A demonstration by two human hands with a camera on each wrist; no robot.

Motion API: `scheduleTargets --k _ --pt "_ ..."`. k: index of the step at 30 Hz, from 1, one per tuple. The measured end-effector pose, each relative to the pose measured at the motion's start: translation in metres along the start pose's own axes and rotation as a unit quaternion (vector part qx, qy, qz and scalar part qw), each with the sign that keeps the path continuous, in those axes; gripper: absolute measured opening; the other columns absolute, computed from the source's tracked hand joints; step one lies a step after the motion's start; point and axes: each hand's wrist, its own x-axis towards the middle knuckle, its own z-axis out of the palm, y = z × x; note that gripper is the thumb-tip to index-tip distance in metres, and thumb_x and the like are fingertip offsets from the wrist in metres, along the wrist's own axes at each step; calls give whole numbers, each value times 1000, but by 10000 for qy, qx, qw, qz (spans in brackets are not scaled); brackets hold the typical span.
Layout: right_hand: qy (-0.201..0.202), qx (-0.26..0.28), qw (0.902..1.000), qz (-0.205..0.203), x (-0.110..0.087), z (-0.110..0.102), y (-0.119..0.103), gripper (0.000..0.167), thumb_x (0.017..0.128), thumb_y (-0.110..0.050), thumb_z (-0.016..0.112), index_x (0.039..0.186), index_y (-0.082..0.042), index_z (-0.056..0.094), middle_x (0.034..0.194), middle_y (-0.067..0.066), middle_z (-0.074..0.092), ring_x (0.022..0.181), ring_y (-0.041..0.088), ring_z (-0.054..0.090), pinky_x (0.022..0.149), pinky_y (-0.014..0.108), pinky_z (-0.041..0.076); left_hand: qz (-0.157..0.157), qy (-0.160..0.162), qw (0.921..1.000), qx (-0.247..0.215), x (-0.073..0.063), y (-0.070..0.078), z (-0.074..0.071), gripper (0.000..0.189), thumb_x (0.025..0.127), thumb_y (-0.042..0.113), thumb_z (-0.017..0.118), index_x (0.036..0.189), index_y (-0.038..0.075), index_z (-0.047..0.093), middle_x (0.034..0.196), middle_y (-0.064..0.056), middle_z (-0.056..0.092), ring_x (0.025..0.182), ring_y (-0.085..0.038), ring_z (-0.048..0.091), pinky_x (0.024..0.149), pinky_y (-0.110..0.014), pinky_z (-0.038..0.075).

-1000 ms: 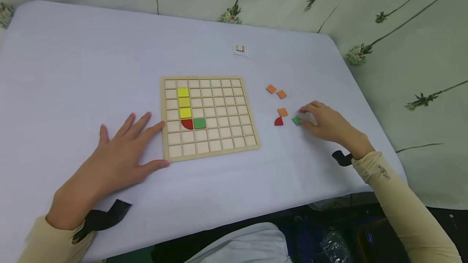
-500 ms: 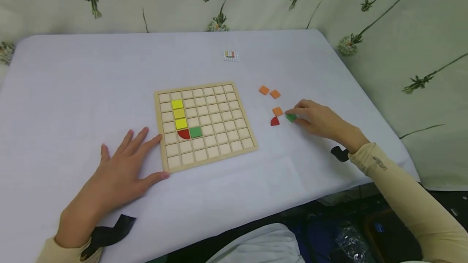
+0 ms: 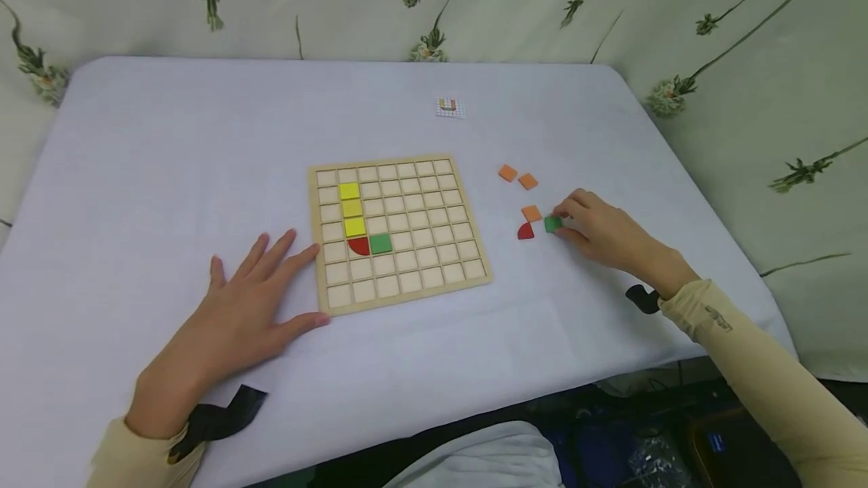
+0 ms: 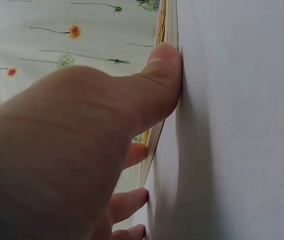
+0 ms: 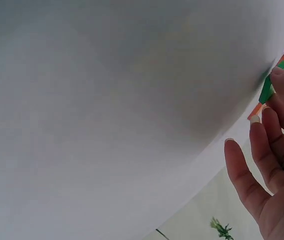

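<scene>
Board (image 3: 398, 221) on white cloth (image 3: 203, 157) (flowery backdrop (image 3: 502, 6)).

Head view: soft, even light; shadow below right hand (image 3: 610, 236); lower right near-black; card (image 3: 450, 108), upper centre, blurred. Left wrist view: dim; left hand (image 4: 102, 117) shaded, shadow band right of centre. Right wrist view: grey, darkest upper left.
</scene>
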Motion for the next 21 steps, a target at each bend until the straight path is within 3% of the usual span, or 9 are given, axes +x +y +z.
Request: scheduleTargets --k 4,10,16,21 --pt "113 -120 9996 -219 8 -3 -1 28 85 -4 80 109 3 67 104 14 63 91 25 64 75 41 60 -40 56 10000 -5 2 6 -1 96 84 63 72 160 22 32 171 -16 15 157 -46 6 107 -87 0" --pt "-26 27 9993 -383 19 -8 -12 28 88 -6 77 113 -1 66 106 11 62 92 24 69 70 39 59 -93 -11 10000 6 8 20 -5 94 86 62 71 161 23 30 172 -14 13 159 -43 4 110 -85 1" --pt "-57 147 9984 -548 29 -10 -38 26 91 -11 76 113 -3 66 107 9 63 88 21 69 67 37 58 74 4 10000 1 17 33 -6 93 86 58 73 161 24 30 172 -14 15 159 -43 5 110 -85 2" --pt "1 171 9973 -719 46 -5 -66 25 94 -19 74 114 -7 66 110 6 63 78 16 63 55 28 51 90 13 9999 -62 23 41 -7 93 86 59 73 161 25 31 172 -12 15 160 -41 4 112 -84 1"
